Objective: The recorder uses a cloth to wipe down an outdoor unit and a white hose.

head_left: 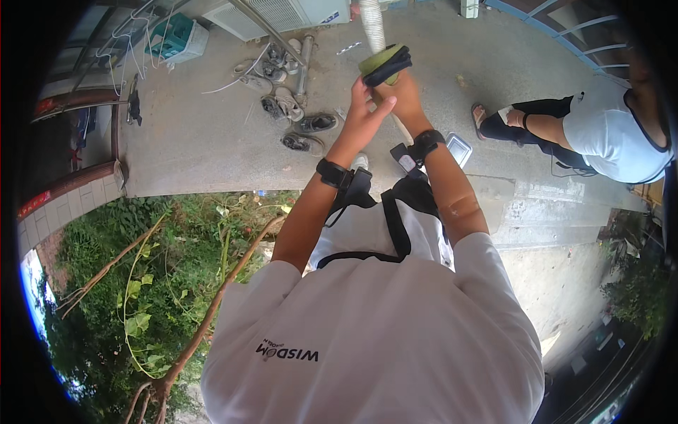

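Out in front of me, a folded yellow-green and black item, perhaps cloth or a pad, is gripped by my right hand. My left hand is close beside it, thumb spread, fingertips at the item's lower left edge. Whether those fingers grip anything is hard to see. A pale stick shows below my right hand; its upper end is hidden behind the hands. Both wrists wear black bands. A clear-walled container lies on the ground beyond my right forearm.
Several shoes lie on the concrete ahead to the left, near a metal tube. A white ribbed pipe stands before an air-conditioner unit. At right is another person. Plants and a bare branch are at left.
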Action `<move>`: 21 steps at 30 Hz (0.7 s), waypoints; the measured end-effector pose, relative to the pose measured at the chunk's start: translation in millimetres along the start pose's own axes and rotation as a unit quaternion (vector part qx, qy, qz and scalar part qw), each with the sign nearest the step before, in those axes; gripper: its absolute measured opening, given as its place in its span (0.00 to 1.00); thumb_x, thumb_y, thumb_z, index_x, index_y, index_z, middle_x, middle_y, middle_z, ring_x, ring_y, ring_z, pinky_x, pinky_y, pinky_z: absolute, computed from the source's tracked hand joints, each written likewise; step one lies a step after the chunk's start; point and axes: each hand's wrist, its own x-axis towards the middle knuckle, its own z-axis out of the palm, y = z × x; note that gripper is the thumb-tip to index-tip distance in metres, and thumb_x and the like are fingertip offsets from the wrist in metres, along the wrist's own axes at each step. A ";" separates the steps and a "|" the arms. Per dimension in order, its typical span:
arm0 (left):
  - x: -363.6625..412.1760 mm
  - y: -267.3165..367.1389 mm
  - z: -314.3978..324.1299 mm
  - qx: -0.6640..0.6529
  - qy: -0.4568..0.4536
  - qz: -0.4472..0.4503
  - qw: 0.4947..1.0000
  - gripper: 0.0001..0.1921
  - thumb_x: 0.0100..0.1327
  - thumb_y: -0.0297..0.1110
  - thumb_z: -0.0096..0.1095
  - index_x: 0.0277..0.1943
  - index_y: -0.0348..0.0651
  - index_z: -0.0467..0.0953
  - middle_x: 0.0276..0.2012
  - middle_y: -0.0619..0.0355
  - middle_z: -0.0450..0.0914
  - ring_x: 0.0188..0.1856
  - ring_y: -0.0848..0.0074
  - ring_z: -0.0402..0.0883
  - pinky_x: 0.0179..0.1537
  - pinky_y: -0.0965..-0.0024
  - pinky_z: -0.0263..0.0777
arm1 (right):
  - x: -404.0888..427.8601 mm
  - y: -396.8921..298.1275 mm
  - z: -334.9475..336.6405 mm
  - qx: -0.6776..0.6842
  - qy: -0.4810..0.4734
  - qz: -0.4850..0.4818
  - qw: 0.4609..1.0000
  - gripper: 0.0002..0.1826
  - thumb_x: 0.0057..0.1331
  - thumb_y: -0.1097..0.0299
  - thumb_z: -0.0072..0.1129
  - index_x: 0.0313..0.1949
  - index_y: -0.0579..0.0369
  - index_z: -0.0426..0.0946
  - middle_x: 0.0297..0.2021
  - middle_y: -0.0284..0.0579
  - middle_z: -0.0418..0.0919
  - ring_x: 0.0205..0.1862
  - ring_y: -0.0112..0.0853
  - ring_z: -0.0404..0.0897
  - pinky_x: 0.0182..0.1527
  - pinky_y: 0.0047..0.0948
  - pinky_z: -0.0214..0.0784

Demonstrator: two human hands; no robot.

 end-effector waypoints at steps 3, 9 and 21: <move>-8.9 3.7 2.3 -0.004 -0.055 0.005 0.998 0.36 0.59 0.34 0.62 0.64 0.36 0.47 0.60 0.49 0.58 0.63 0.66 0.59 0.61 0.62 0.55 | -21.2 0.8 -2.1 0.020 0.037 0.016 0.999 0.31 0.49 0.53 0.65 0.47 0.61 0.67 0.36 0.53 0.79 0.41 0.44 0.79 0.43 0.34 0.69; -26.7 -10.6 15.2 -0.057 -0.122 -0.015 0.991 0.31 0.61 0.34 0.60 0.62 0.41 0.51 0.61 0.53 0.57 0.64 0.67 0.57 0.59 0.61 0.57 | -59.3 8.8 -8.7 0.118 0.076 0.019 0.990 0.29 0.49 0.59 0.65 0.46 0.61 0.66 0.36 0.47 0.78 0.39 0.37 0.79 0.42 0.36 0.69; -18.7 32.0 55.3 -0.008 -0.133 -0.035 0.990 0.22 0.57 0.35 0.65 0.51 0.34 0.66 0.45 0.56 0.74 0.49 0.76 0.72 0.49 0.72 0.67 | -88.8 -0.3 -29.3 -0.087 0.181 -0.003 0.980 0.21 0.51 0.61 0.62 0.42 0.57 0.70 0.39 0.53 0.74 0.42 0.51 0.73 0.41 0.44 0.67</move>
